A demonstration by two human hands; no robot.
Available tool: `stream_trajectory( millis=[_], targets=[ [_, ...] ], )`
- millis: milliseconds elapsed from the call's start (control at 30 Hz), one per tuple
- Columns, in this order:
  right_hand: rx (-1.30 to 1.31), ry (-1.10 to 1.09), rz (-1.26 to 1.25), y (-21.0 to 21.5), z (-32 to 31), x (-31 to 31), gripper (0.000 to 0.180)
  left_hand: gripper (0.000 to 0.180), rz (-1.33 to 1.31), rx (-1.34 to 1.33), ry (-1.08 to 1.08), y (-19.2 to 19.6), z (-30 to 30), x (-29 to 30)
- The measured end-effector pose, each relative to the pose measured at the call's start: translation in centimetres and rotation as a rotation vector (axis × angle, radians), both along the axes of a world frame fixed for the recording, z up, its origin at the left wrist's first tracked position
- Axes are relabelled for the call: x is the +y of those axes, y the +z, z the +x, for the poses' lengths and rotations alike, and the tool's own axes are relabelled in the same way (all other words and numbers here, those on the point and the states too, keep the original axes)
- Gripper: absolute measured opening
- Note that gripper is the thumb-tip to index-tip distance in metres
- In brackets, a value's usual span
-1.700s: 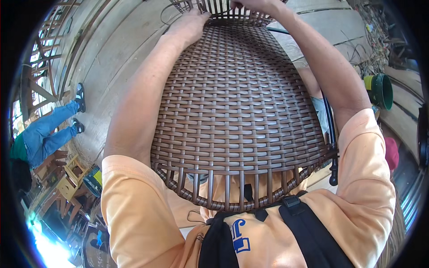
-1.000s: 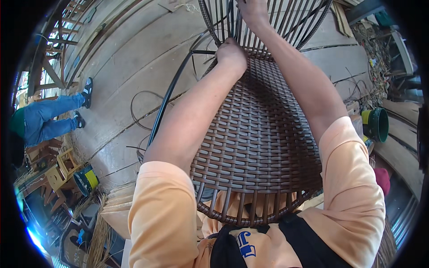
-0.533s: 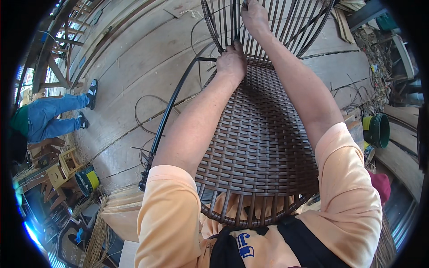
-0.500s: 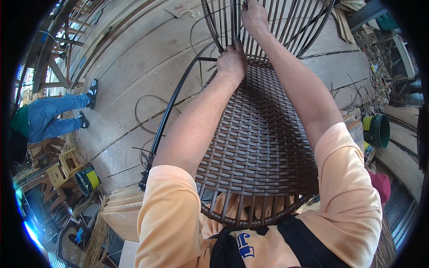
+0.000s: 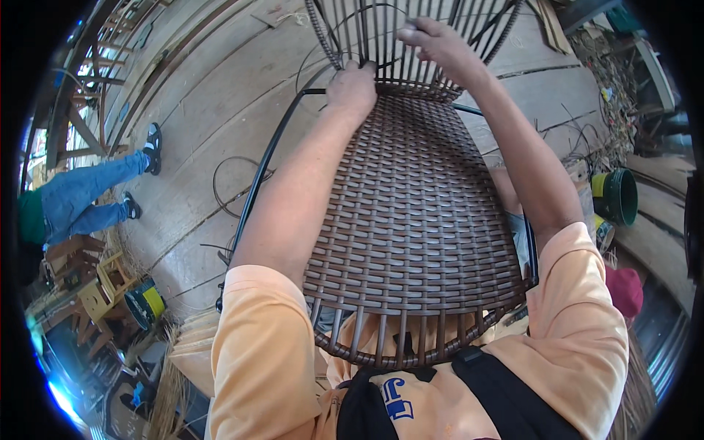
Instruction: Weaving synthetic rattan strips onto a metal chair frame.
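A brown woven chair (image 5: 418, 220) of synthetic wicker lies in front of me, its curved near rim against my body. Its backrest of upright brown rods (image 5: 381, 44) rises at the far end. My left hand (image 5: 352, 92) is closed at the far left corner, where seat and backrest meet; its fingertips are partly hidden. Over the backrest, my right hand (image 5: 444, 48) has bent fingers pinched together beside a thin dark strand (image 5: 367, 6), which arches across the rods toward the left. The pinch seems to be on that strand. A black metal frame (image 5: 265, 165) bends along the seat's left side.
Loose strands (image 5: 216, 187) curl on the board floor (image 5: 187, 147) to the left. Another person in blue jeans (image 5: 92, 191) is at the far left. Green buckets stand at left (image 5: 144, 302) and right (image 5: 623, 196). A dark red cap (image 5: 625, 292) shows by my right sleeve.
My right hand has moved slightly right and down, away from the left hand. The left hand has shifted left and a little nearer. The chair has shifted left in view.
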State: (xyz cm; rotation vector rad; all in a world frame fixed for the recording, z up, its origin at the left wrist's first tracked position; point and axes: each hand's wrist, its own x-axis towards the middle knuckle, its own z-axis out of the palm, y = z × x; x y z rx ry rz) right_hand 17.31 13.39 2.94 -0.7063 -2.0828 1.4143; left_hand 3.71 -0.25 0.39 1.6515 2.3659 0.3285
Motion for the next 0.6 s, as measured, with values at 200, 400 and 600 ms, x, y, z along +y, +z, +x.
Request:
stream_trajectory(
  millis=[200, 400, 600],
  targets=[
    [-0.221, 0.092, -0.088, 0.5, 1.2, -1.1, 0.023, 0.031, 0.049, 0.188, -0.186, 0.9, -2.1, 1.6],
    [-0.232, -0.077, -0.041, -0.2, 1.8, -4.2, 0.026, 0.058, 0.536, -1.838, 0.022, 15.2, 0.3, 8.6],
    [-0.329, -0.046, 0.065, -0.3, 0.7, 0.9, 0.024, 0.040, 0.899, -0.721, 0.082, 13.9, -1.3, 6.9]
  ],
)
